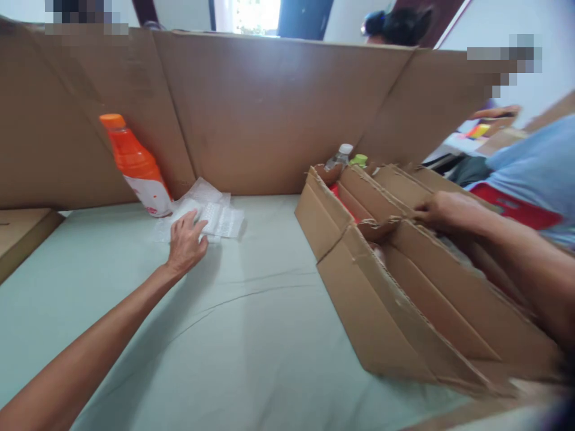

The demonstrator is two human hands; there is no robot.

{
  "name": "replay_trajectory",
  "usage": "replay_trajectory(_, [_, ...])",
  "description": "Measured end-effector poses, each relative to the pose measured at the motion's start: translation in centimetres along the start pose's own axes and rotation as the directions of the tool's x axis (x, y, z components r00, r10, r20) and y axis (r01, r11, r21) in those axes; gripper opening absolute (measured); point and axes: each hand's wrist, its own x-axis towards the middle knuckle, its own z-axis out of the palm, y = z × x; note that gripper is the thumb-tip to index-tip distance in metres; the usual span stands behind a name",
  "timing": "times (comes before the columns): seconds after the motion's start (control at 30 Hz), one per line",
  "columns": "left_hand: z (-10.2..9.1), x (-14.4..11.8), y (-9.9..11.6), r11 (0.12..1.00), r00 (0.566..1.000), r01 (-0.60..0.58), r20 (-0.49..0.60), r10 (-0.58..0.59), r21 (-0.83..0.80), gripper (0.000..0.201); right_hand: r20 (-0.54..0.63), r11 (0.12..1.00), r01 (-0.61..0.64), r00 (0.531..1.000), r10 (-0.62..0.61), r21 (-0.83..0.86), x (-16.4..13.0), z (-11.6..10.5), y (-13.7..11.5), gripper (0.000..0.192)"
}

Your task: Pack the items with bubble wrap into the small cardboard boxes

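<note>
My left hand (pixel 186 242) reaches across the pale green table (pixel 251 335) and rests on a stack of clear bubble-wrap sheets (pixel 220 216), fingers spread over it. An orange drink bottle (pixel 137 164) leans just left of the sheets against the cardboard wall. My right hand (pixel 442 211) lies on a flap inside a long open cardboard box (pixel 386 311) at the right, touching the flap's edge; I cannot tell whether it grips it. Something red (pixel 338 193) shows inside the box.
Tall cardboard panels (pixel 269 114) wall off the back of the table. A clear bottle (pixel 340 157) and a green cap (pixel 358 160) stand behind the box. Flat cardboard (pixel 20 233) lies at the left edge. A person in a light blue top (pixel 534 173) works at the right.
</note>
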Motion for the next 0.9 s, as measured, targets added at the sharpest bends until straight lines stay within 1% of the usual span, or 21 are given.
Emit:
replay_trajectory(0.03, [-0.5, -0.1, 0.8, 0.998, 0.998, -0.048, -0.053, 0.046, -0.034, 0.038, -0.009, 0.999, -0.046, 0.999, 0.045, -0.019, -0.9, -1.1, 0.2, 0.021])
replay_trajectory(0.1, [-2.0, 0.1, 2.9, 0.982, 0.975, -0.159, -0.172, 0.140, -0.102, 0.035, -0.068, 0.987, -0.143, 0.988, 0.138, -0.075, -3.3, -3.7, 0.1, 0.029])
replay_trajectory(0.13, [-2.9, 0.4, 4.3, 0.968, 0.957, -0.215, -0.228, 0.181, -0.131, 0.036, -0.151, 0.979, -0.173, 0.976, 0.155, -0.109, -4.7, -5.1, -0.3, 0.035])
replay_trajectory(0.17, [-4.0, 0.8, 5.9, 0.949, 0.935, -0.272, -0.278, 0.221, -0.158, 0.039, -0.249, 0.975, -0.177, 0.958, 0.140, -0.133, -6.2, -6.7, -1.0, 0.038])
replay_trajectory(0.23, [-6.4, 1.6, 9.9, 0.898, 0.877, -0.392, -0.377, 0.299, -0.199, 0.052, -0.416, 0.982, -0.150, 0.905, 0.089, -0.115, -9.4, -9.5, -3.3, 0.038])
replay_trajectory(0.3, [-8.9, 2.3, 14.4, 0.834, 0.816, -0.501, -0.447, 0.367, -0.230, 0.075, -0.502, 0.999, 0.001, 0.865, -0.023, -0.043, -12.5, -11.9, -6.4, 0.033])
replay_trajectory(0.37, [-10.8, 2.8, 18.4, 0.784, 0.781, -0.562, -0.482, 0.396, -0.266, 0.089, -0.548, 0.970, 0.232, 0.822, -0.154, 0.075, -14.9, -13.2, -9.5, 0.027])
replay_trajectory(0.43, [-11.6, 3.0, 21.1, 0.762, 0.779, -0.570, -0.498, 0.381, -0.308, 0.085, -0.572, 0.857, 0.467, 0.772, -0.275, 0.218, -16.2, -13.6, -11.5, 0.023])
replay_trajectory(0.47, [-11.5, 3.1, 21.6, 0.760, 0.784, -0.563, -0.500, 0.368, -0.324, 0.078, -0.579, 0.785, 0.549, 0.752, -0.316, 0.285, -16.3, -13.4, -11.7, 0.021])
replay_trajectory(0.5, [-11.3, 3.2, 21.6, 0.764, 0.791, -0.553, -0.498, 0.355, -0.333, 0.070, -0.584, 0.726, 0.595, 0.741, -0.331, 0.344, -15.9, -13.0, -11.4, 0.019])
replay_trajectory(0.53, [-10.9, 3.3, 20.9, 0.773, 0.799, -0.542, -0.489, 0.351, -0.329, 0.064, -0.587, 0.693, 0.604, 0.745, -0.316, 0.393, -15.2, -12.4, -10.4, 0.017])
replay_trajectory(0.57, [-10.4, 3.5, 19.7, 0.794, 0.808, -0.526, -0.473, 0.353, -0.306, 0.058, -0.588, 0.692, 0.578, 0.762, -0.269, 0.432, -14.1, -11.7, -8.8, 0.016])
replay_trajectory(0.6, [-9.9, 3.7, 18.0, 0.824, 0.824, -0.498, -0.444, 0.352, -0.270, 0.055, -0.578, 0.718, 0.520, 0.791, -0.201, 0.462, -12.8, -10.8, -6.7, 0.016])
replay_trajectory(0.63, [-9.3, 4.1, 16.0, 0.864, 0.848, -0.457, -0.395, 0.353, -0.210, 0.052, -0.558, 0.758, 0.433, 0.823, -0.111, 0.488, -11.3, -9.8, -4.2, 0.017])
replay_trajectory(0.67, [-8.9, 4.4, 13.6, 0.920, 0.889, -0.368, -0.339, 0.307, -0.132, 0.051, -0.511, 0.800, 0.320, 0.859, -0.019, 0.508, -9.8, -8.7, -1.6, 0.019])
replay_trajectory(0.7, [-8.4, 4.9, 11.1, 0.969, 0.945, -0.242, -0.238, 0.223, -0.052, 0.052, -0.416, 0.840, 0.185, 0.908, 0.053, 0.511, -8.5, -7.5, 0.9, 0.021])
replay_trajectory(0.73, [-7.8, 5.4, 8.7, 0.992, 0.979, -0.124, -0.157, 0.128, 0.032, 0.055, -0.308, 0.870, 0.048, 0.944, 0.122, 0.491, -7.2, -6.3, 3.3, 0.025])
replay_trajectory(0.77, [-7.2, 5.8, 6.3, 0.993, 0.992, -0.031, -0.117, 0.045, 0.114, 0.057, -0.210, 0.885, -0.045, 0.965, 0.159, 0.464, -6.2, -5.1, 5.2, 0.027])
replay_trajectory(0.83, [-5.6, 6.4, 2.1, 0.965, 0.997, 0.075, -0.051, -0.064, 0.252, 0.062, -0.075, 0.896, -0.132, 0.981, 0.181, 0.424, -4.6, -3.1, 7.6, 0.030])
replay_trajectory(0.87, [-4.5, 6.5, 0.3, 0.949, 0.995, 0.079, 0.041, -0.096, 0.305, 0.066, -0.036, 0.897, -0.136, 0.986, 0.166, 0.420, -3.9, -2.2, 8.1, 0.030])
replay_trajectory(0.9, [-3.2, 6.4, -1.3, 0.939, 0.978, 0.073, 0.158, -0.133, 0.337, 0.067, -0.009, 0.897, -0.128, 0.989, 0.145, 0.424, -3.2, -1.6, 8.3, 0.030])
